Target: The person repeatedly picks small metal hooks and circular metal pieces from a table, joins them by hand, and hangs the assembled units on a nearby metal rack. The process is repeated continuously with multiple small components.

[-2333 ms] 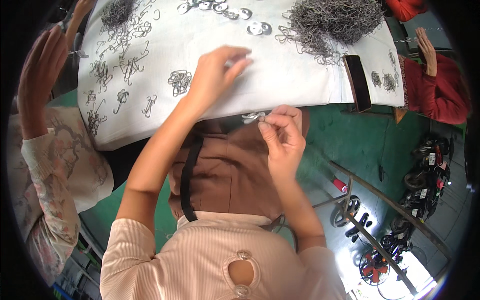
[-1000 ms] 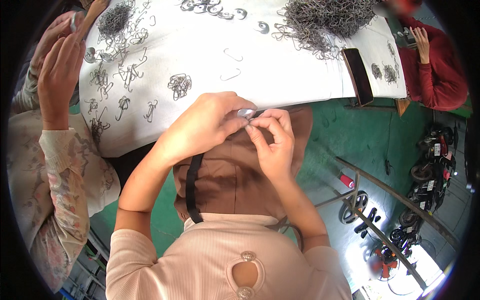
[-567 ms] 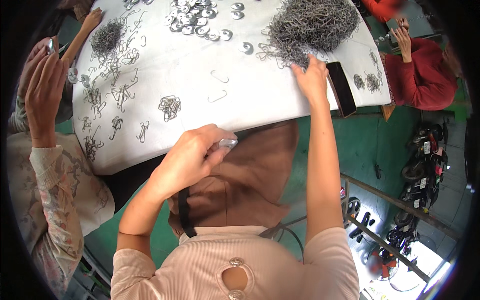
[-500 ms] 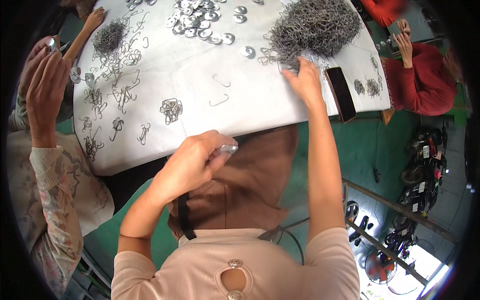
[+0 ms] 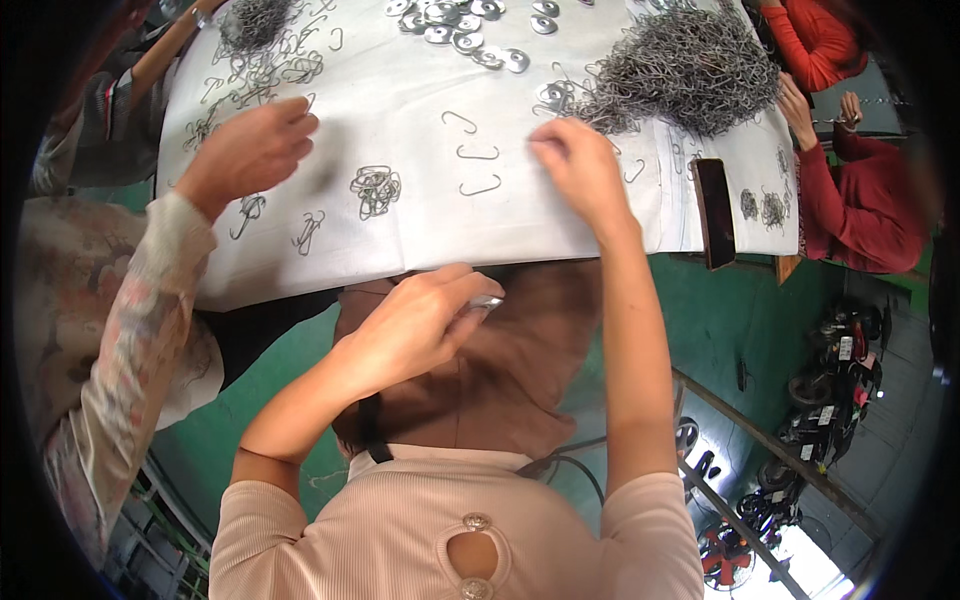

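Observation:
Held low in front of the table edge, my left hand (image 5: 425,312) is closed round a shiny silver metal disc (image 5: 487,302), mostly hidden by the fingers. My right hand (image 5: 582,172) is over the white tabletop (image 5: 425,235), thumb and fingers bent together; whatever lies between them is hidden. To its left are loose bent wire hooks: an upper hook (image 5: 460,122), a middle hook (image 5: 478,154) and a lower hook (image 5: 480,187). Just beyond that hand rises a big heap of wire hooks (image 5: 690,70), with a round disc (image 5: 552,95) at its left side.
Silver discs (image 5: 465,40) are scattered at the far middle. A small hook bundle (image 5: 375,190) lies left of centre. A co-worker's hand (image 5: 250,150) reaches over hooks at left. A dark phone (image 5: 713,213) lies near the right edge; another person in red (image 5: 860,200) sits beyond.
My right hand has moved left from the heap's edge. Three separate hooks now lie where two lay. The left co-worker's hand has come down over the table, and the view has shifted.

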The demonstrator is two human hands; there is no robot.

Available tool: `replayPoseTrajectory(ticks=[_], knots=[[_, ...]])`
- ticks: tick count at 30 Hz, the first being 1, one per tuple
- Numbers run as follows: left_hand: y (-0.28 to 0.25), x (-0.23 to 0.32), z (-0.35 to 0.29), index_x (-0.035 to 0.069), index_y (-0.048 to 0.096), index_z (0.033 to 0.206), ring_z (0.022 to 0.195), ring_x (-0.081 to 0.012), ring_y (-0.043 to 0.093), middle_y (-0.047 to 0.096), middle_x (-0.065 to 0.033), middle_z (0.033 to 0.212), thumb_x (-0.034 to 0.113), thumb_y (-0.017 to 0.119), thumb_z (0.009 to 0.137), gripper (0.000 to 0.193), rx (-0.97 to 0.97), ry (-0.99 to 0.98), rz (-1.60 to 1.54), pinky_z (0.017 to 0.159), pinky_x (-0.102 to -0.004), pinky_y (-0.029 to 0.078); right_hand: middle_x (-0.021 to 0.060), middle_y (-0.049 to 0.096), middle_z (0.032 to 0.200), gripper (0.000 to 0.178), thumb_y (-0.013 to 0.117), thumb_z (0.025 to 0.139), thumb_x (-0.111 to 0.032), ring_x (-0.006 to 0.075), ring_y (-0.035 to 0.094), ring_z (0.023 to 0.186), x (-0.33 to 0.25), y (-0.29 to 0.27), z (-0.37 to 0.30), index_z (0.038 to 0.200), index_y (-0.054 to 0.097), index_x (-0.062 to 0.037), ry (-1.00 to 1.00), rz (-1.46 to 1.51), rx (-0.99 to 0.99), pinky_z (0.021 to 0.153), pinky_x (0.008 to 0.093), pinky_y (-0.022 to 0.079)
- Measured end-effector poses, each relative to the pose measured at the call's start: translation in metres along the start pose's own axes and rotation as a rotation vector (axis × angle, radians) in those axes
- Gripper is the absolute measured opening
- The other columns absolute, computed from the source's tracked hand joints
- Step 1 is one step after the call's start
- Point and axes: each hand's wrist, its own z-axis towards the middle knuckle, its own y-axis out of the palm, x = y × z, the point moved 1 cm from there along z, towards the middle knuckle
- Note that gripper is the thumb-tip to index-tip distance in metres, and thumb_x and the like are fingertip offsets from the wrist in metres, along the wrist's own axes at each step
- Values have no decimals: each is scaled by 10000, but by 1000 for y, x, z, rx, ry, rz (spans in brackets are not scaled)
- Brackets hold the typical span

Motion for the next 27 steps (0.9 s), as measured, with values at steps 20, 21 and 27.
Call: replayPoseTrajectory(ticks=[20, 21, 27], knots=[[24, -11, -3, 1, 544, 1045, 750, -298, 676, 664, -157, 824, -27, 635, 824, 240, 178, -22, -139, 651, -361, 520, 97, 671, 845, 203, 669, 856, -97, 137, 653, 740, -61, -14, -79, 987, 629, 53, 409, 975, -101, 593, 225, 511], [23, -9, -2, 1, 544, 1043, 754, -300, 677, 664, -158, 823, -30, 633, 823, 239, 163, -31, -139, 654, -360, 522, 92, 672, 852, 206, 666, 863, -96, 129, 653, 754, -65, -17, -93, 998, 631, 56, 466, 1015, -81, 589, 214, 507], [20, 2, -1, -3, 565, 1051, 785, -290, 687, 664, -165, 835, -39, 617, 819, 241, 159, -79, -146, 690, -347, 540, 42, 651, 890, 137, 669, 863, -66, 88, 595, 748, -70, -11, -150, 958, 661, 32, 480, 947, 55, 615, 192, 454]])
